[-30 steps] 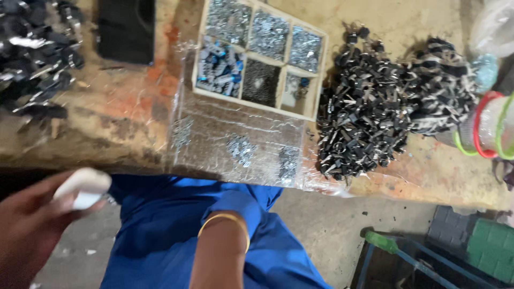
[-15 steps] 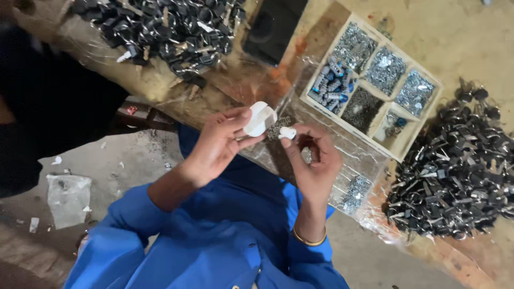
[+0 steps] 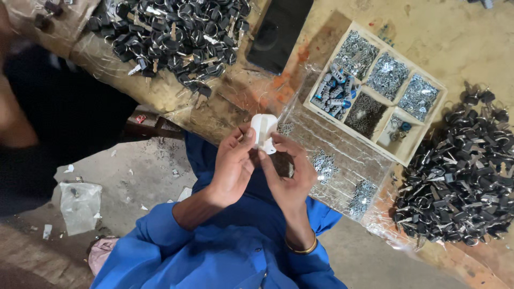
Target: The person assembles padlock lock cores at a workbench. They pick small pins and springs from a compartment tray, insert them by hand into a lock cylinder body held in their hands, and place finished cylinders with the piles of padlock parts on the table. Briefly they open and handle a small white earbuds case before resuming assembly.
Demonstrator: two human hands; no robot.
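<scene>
Together the left hand (image 3: pixel 231 163) and right hand (image 3: pixel 288 174) hold one white plug (image 3: pixel 263 130)

White plug (image 3: pixel 264 130): smooth plastic, probably matt. Tray (image 3: pixel 408 156): pale wood. Bench film (image 3: pixel 342 144): glossy.

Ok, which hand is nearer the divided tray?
Right. The right hand grips the white plastic part on the side toward the tray; the left hand holds it from the far side.
</scene>
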